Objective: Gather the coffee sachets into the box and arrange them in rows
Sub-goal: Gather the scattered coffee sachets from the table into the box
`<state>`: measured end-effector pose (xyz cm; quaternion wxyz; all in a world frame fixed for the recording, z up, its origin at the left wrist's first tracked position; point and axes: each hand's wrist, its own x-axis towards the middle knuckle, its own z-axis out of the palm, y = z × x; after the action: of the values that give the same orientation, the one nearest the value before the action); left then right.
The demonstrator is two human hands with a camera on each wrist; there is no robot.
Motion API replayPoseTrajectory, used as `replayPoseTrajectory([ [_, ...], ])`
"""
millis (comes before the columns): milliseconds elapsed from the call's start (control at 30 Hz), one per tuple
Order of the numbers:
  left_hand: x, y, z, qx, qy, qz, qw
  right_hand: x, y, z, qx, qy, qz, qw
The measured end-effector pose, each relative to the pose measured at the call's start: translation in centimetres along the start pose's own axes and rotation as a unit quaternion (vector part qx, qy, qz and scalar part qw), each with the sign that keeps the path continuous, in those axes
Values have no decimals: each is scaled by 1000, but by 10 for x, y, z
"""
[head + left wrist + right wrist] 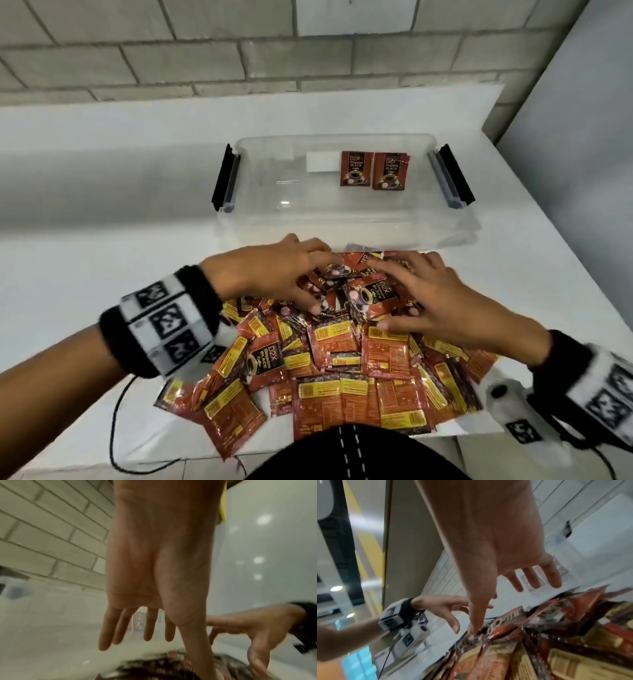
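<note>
My forearms are bare, with no sleeves, and each wrist wears a black fuzzy band carrying a white block printed with square black-and-white markers. Under my left wrist hangs a white rounded camera pod with a dark round lens and another marker, and a thin black cable trails from it; my right wrist has the same white pod with a dark lens and a marker tag below it. My lap shows black fabric with two lines of white dashed stitching.
</note>
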<state>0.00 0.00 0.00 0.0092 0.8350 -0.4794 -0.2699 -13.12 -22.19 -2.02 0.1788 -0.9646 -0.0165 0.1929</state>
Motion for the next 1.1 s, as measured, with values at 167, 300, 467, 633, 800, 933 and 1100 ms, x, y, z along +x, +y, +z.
replayPoseTrajectory([
  [167,13,3,17,61,-79,-32,994,19,-12,13,-105,-77,-22,991],
  [300,11,-10,14,8,6,11,1000,22,-13,15,-140,-91,-19,986],
  [467,2,-20,1,-31,134,84,987,30,-7,11,-109,-41,-29,993],
  [633,-13,-20,-25,-52,209,51,975,32,-1,13,-107,-22,-63,992],
  [800,-35,-24,-70,-197,266,-21,943,31,7,11,-101,-27,-84,991],
  [933,-30,-44,-98,-185,315,-71,928,23,12,4,-107,-10,-107,988],
  [1100,3,-74,-107,-149,288,-122,938,7,19,-16,-99,35,-103,989],
])
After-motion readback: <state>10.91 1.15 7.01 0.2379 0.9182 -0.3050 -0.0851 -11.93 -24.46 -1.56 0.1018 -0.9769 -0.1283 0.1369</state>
